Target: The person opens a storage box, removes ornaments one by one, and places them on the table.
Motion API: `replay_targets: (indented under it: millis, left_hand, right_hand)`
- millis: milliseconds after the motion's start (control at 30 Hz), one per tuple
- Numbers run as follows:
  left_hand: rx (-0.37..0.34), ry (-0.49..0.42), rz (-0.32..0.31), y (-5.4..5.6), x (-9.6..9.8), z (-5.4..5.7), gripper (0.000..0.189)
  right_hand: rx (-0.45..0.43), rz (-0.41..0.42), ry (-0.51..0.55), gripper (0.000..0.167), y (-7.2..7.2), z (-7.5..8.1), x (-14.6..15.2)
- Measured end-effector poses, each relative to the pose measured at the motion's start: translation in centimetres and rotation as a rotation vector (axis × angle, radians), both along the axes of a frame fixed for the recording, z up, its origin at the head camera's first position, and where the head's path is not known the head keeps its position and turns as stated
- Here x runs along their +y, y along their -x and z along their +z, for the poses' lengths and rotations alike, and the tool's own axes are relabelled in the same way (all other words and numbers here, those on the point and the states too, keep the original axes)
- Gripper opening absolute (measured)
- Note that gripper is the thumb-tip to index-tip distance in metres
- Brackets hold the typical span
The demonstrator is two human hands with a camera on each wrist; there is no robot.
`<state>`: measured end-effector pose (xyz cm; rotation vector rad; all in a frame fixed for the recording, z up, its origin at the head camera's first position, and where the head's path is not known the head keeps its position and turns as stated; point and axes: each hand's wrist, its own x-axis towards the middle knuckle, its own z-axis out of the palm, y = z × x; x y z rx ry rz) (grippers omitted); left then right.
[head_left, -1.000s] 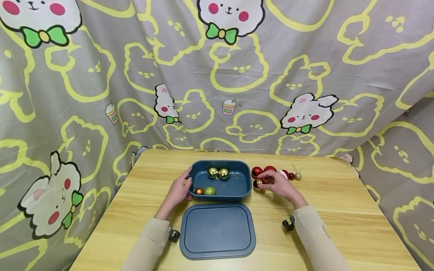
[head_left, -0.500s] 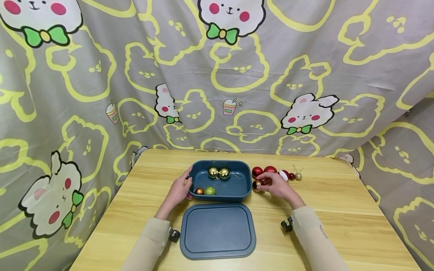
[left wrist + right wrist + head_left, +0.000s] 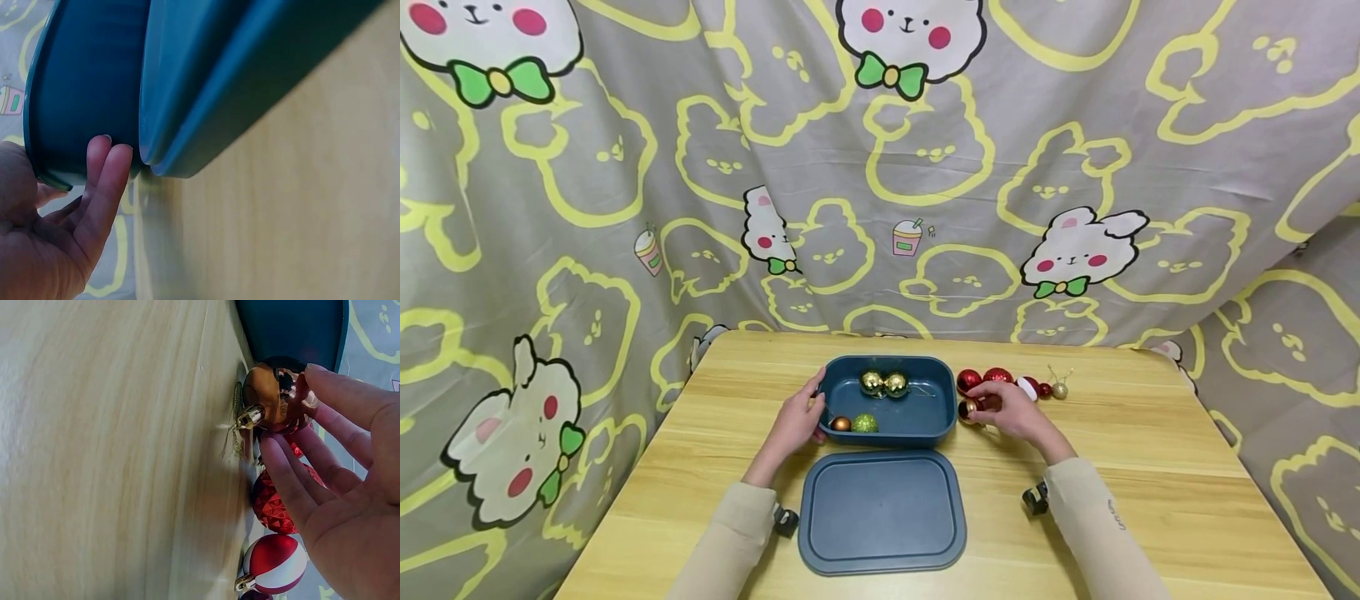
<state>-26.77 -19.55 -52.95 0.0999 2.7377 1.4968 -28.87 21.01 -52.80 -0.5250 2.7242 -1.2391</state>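
An open dark blue plastic box [image 3: 887, 439] stands on the table, its left end held by my left hand [image 3: 795, 421]. In the left wrist view, two fingertips [image 3: 115, 161] lie against the box's outer end wall. Inside the box sit two shiny gold baubles [image 3: 883, 384], a small copper bauble [image 3: 841, 424] and a green glitter bauble [image 3: 865, 423]. Just right of the box, my right hand [image 3: 1011, 410] grips a larger shiny copper bauble [image 3: 278, 394] between thumb and fingers. Its gold cap and string [image 3: 250, 417] point toward the wrist camera's left.
The matching lid [image 3: 882, 512] lies flat in front of the box. Behind my right hand are a plain red bauble [image 3: 968, 381], a faceted red bauble [image 3: 275, 503], a red-and-white bauble [image 3: 275, 564] and a small gold one [image 3: 1059, 389]. A patterned curtain [image 3: 940, 292] hangs behind the table.
My right hand has shifted slightly left with the copper bauble, bringing it closer to the box's right end, then stayed there. The left hand and the box have not visibly moved.
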Motion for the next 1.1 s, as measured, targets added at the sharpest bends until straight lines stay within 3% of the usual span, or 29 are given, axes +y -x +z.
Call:
replay_targets:
  millis: [467,733,1100]
  left_hand:
    - [-0.008,0.008,0.004,0.1,-0.1,-0.2,0.057]
    - [0.002,0.003,-0.009,0.2,-0.1,-0.2,0.057]
    - [0.005,-0.008,-0.017,0.1,-0.1,-0.1,0.057]
  right_hand:
    - [0.056,-0.032,-0.017,0.036,-0.4,1.6,0.4]
    - [0.055,-0.026,0.027,0.036,-0.3,3.0,0.2]
    - [0.067,-0.097,0.142,0.037,-0.5,3.7,-3.3]
